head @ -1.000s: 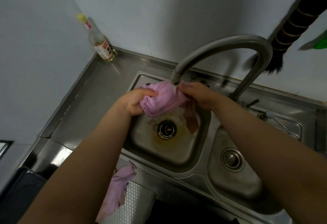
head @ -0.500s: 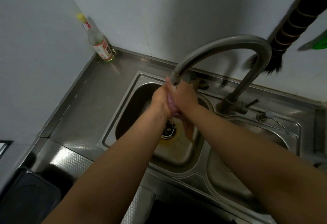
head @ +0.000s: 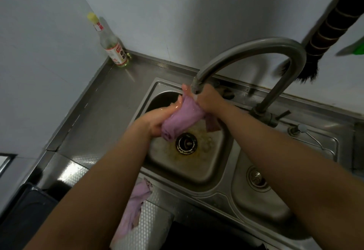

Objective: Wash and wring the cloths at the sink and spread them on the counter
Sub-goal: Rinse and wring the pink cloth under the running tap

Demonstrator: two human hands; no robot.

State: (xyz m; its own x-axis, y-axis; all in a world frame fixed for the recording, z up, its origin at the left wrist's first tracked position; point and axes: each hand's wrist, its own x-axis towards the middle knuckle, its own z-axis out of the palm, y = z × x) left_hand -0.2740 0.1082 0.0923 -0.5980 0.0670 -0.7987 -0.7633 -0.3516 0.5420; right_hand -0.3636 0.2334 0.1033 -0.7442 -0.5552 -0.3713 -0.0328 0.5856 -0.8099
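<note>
The purple cloth is held bunched into a thick roll over the left basin of the sink, just below the spout of the tap and above the drain. It is judged to be soft, limp and soaked, so heavier than it looks and likely slippery against wet skin; it is best taken at both ends of the roll, where a twist can be applied, not at the loose folds hanging from the lower end. The grip of the left hand is closed round the lower end, fingers curled under the fabric. The grip of the right hand is closed on the upper end, close under the spout. A darker scrap of fabric lies in the basin below the right wrist. A second purple cloth is draped over the front edge of the table, partly hidden by the left forearm. A bottle stands in the far corner.
</note>
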